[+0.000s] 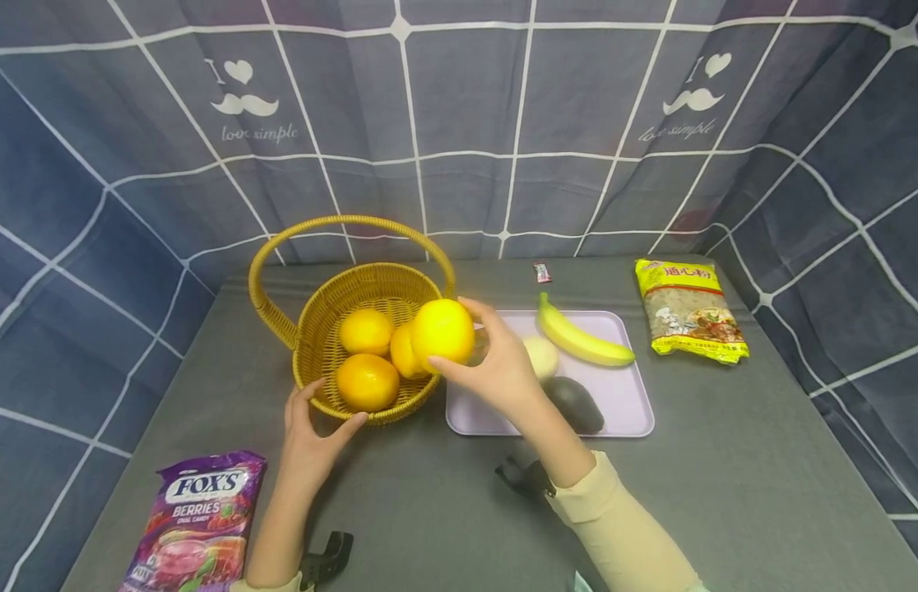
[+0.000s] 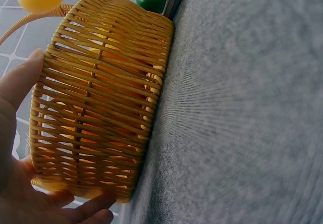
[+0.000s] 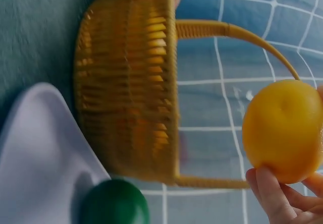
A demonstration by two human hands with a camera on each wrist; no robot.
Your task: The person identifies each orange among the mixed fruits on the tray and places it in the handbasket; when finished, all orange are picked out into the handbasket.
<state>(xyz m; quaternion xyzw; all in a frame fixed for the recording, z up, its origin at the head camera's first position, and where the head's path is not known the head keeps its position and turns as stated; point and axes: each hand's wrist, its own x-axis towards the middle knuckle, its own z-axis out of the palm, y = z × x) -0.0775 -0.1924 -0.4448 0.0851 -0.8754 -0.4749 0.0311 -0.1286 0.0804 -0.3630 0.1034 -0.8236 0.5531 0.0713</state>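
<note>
My right hand pinches an orange between thumb and fingers, above the right side of a wicker basket. In the right wrist view the held orange is apart from the basket wall. Inside the basket lie several oranges, one partly hidden behind the held one. My left hand grips the basket's near left edge. In the left wrist view its thumb is at the rim and its fingers curl along the woven side.
Right of the basket, a lilac tray bears a banana, a dark avocado-shaped fruit and a pale round fruit. A yellow food packet, a purple candy bag and a small wrapped sweet lie around. The basket's handle stands upright.
</note>
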